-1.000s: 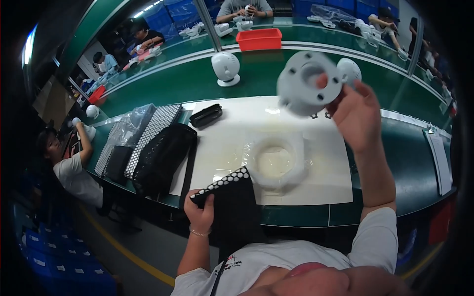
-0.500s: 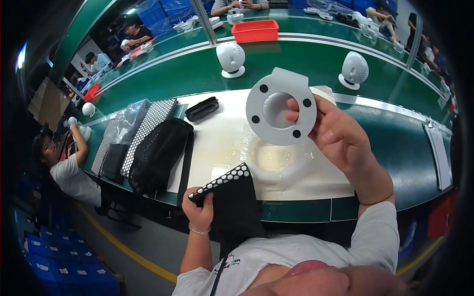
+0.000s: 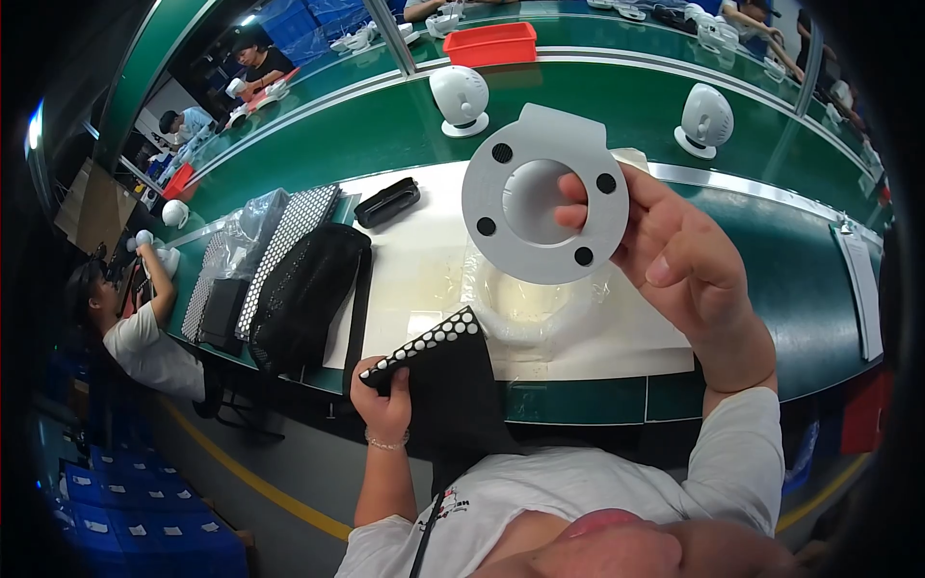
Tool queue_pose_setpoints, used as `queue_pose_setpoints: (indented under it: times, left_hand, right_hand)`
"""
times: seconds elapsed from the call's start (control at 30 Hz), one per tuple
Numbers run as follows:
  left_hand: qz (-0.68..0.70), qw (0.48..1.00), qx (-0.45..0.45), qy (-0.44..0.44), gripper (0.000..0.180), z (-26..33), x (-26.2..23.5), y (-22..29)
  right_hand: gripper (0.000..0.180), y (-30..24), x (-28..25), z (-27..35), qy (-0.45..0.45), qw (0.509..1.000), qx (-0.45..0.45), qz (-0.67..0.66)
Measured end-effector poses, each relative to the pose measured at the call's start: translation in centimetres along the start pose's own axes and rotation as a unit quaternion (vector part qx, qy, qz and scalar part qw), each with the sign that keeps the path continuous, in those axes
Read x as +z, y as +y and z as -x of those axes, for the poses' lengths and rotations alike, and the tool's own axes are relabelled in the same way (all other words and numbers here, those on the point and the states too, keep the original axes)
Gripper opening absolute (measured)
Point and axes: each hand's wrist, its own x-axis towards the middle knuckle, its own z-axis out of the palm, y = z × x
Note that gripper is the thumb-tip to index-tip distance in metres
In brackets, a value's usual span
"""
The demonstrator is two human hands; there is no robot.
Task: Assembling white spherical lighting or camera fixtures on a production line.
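My right hand [image 3: 689,246] holds up a white round base [image 3: 487,188], gripping its right side with fingertips showing through the central opening. Several round black pads dot its face, which is turned toward me, and a flat tab juts from its top edge. Lower left, my left hand [image 3: 385,400] is closed on a black sheet [image 3: 448,395] with white round spots along its upper edge. The thumb lies over the sheet. Beneath the base, a white padded ring [image 3: 525,332] lies on the pale table cover [image 3: 424,260].
Left of the cover lie a black mesh bag [image 3: 303,299], white-spotted sheets [image 3: 289,241] and clear plastic wrap [image 3: 252,231]. A black case [image 3: 387,202] sits behind. Two white round-headed devices [image 3: 460,99] and a red bin [image 3: 489,44] stand farther back. A co-worker [image 3: 154,337] sits at left.
The white base looks slightly larger and higher, with its underside turned more squarely toward me. My left hand keeps its grip on the sheet. The whole view has shifted a little.
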Motion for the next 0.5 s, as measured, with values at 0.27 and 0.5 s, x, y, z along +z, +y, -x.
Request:
queue_pose_setpoints:
  times: [0.27,0.5]
  left_hand:
    - [0.013,1.0,-0.01,-0.004,0.018,0.06,-0.14,-0.19]
    - [0.016,1.0,-0.017,-0.013,0.019,0.0,-0.18,-0.29]
  right_hand:
    - [0.079,0.03,-0.02,0.02,-0.002,1.0,-0.007,-0.009]
    - [0.078,0.12,-0.03,-0.06,0.007,1.0,-0.013,0.004]
